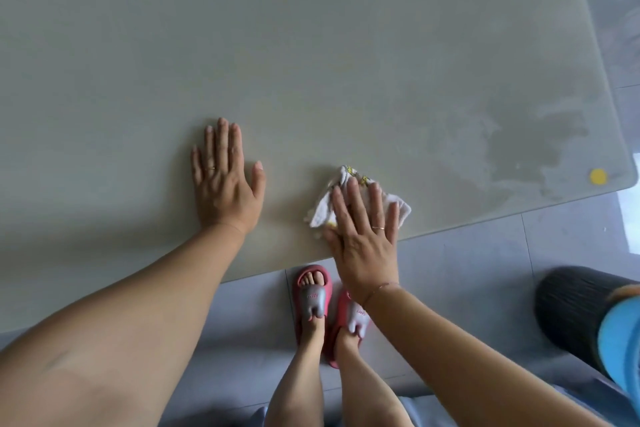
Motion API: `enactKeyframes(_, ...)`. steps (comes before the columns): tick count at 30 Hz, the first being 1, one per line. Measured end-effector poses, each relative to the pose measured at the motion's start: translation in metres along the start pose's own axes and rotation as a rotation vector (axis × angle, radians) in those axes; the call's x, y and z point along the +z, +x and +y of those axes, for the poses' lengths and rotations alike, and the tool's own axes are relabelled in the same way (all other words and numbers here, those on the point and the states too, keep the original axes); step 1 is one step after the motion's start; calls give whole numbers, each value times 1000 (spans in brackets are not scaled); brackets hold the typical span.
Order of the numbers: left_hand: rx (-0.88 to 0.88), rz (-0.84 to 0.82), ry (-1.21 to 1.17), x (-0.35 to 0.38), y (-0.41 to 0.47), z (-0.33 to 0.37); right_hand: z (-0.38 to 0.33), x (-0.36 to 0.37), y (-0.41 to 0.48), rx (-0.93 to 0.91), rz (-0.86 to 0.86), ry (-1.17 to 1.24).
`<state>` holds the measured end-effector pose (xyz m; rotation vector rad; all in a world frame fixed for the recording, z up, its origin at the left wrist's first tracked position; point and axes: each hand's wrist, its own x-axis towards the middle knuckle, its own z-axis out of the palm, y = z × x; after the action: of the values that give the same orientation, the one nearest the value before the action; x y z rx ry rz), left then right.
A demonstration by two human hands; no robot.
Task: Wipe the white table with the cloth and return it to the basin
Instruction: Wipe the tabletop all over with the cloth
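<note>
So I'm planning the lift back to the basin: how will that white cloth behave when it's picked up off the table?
The cloth lies crumpled in soft folds under the flat right hand, so it will probably droop rather than hold its shape. Wet-looking streaks on the table near it suggest that it is damp, so perhaps a little heavy and clingy. It looks thin and should bunch easily.

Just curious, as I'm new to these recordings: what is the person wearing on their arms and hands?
Both forearms are bare, with no sleeves in view. The left hand has a thin gold-coloured ring on one finger. The right hand also wears a thin ring, and a fine thread-like bracelet circles that wrist.
</note>
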<state>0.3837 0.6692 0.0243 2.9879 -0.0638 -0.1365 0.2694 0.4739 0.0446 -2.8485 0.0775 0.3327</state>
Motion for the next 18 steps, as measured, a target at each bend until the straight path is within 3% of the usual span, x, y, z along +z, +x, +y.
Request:
enactKeyframes(3, 9, -5, 2, -1, 2, -2, 55, -16, 8, -247, -8, -95)
enactKeyframes(4, 9, -8, 2, -1, 2, -2, 77, -23, 12, -205, -15, -107)
enactKeyframes(6, 10, -5, 8, 1, 2, -3, 104, -35, 19, 47, -4, -44)
enactKeyframes(8, 12, -2, 10, 2, 1, -4, 86, -30, 20, 326, 63, 45)
enactKeyframes(10, 13, 10, 10, 4, 1, -4, 43, -16, 14, 395, 84, 93)
enactKeyframes(13, 18, 5, -1, 3, 1, -3, 12, 3, -9, -20, 18, -28)
enactKeyframes(15, 18, 7, 3, 1, 3, -2, 47, -5, -2, -303, -7, -134)
enactKeyframes(17, 12, -4, -2, 0, 3, -1, 90, -19, 8, -377, 4, -191)
enactKeyframes(18, 7, -8, -1, 0, 3, -1, 109, -28, 13, -313, 23, -187)
